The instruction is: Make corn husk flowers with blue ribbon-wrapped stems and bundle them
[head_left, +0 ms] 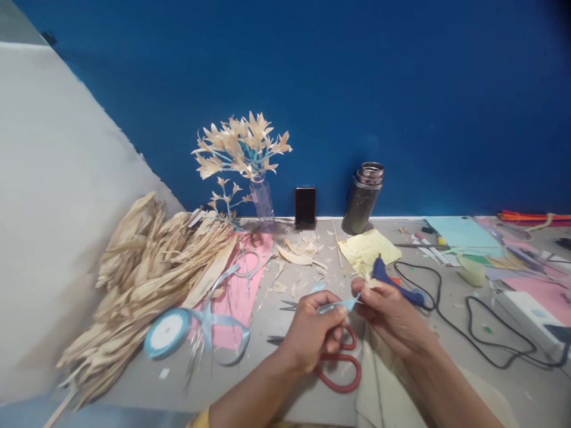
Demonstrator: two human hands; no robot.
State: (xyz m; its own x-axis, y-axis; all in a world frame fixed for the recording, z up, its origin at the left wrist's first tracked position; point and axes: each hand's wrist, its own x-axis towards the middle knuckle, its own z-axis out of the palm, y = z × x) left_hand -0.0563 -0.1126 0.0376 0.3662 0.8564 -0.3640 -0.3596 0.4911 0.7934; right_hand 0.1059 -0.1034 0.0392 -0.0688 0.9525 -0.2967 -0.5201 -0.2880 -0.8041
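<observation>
My left hand (310, 330) pinches a light blue ribbon strip (336, 305) that stretches across to my right fingers. My right hand (390, 312) is closed on a small pale corn-husk flower (371, 282), partly covered by the fingertips, where the ribbon's end meets it. Beneath my left hand lie scissors with red handles (339, 387), blades pointing left and spread apart. Just beyond my right hand rests a blue glue gun (397, 284). To the left, a spool of light blue ribbon (168, 333) trails a loose loop over pink paper (232, 318).
Dried corn husks (147, 285) are heaped at left. Behind stand a clear vase (262, 205) of husk flowers (243, 145), a phone (306, 208) and a dark flask (363, 199). A black cord (439, 303) loops toward a white power strip (530, 321) at right. Husk scraps litter the middle.
</observation>
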